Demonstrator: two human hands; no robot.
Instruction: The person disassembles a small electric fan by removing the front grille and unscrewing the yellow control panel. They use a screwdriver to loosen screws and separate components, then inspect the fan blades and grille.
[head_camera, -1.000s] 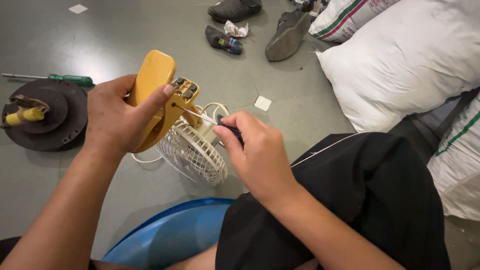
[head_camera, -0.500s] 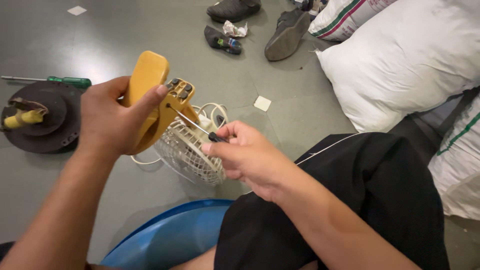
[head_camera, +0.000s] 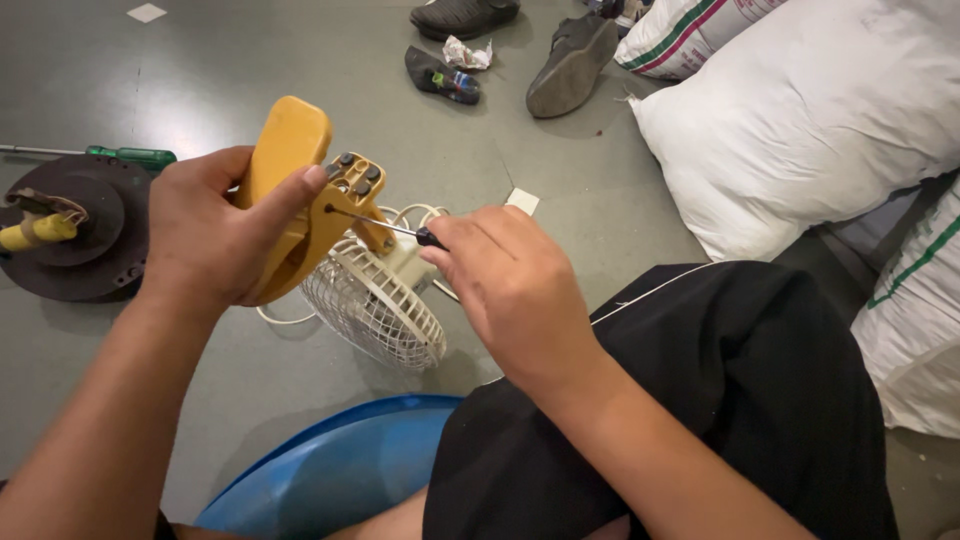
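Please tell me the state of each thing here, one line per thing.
Left hand: gripping the yellow clamp base.
Clamp base: held up, off the floor.
Right hand: shut on the screwdriver.
Screwdriver: tip against the base.
Fan cage: hanging below the base.
Green screwdriver: lying on the floor.

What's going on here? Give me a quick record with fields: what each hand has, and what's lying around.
Left hand: grips the yellow clip base of a small fan, held up off the floor
Right hand: holds a thin screwdriver, tip against the base by the dark buttons
Fan: white wire cage hangs below the base, white cord behind it
Floor, left: dark round disc, green-handled screwdriver
Floor, top: dark shoes
Right: white sacks
Bottom: blue tub
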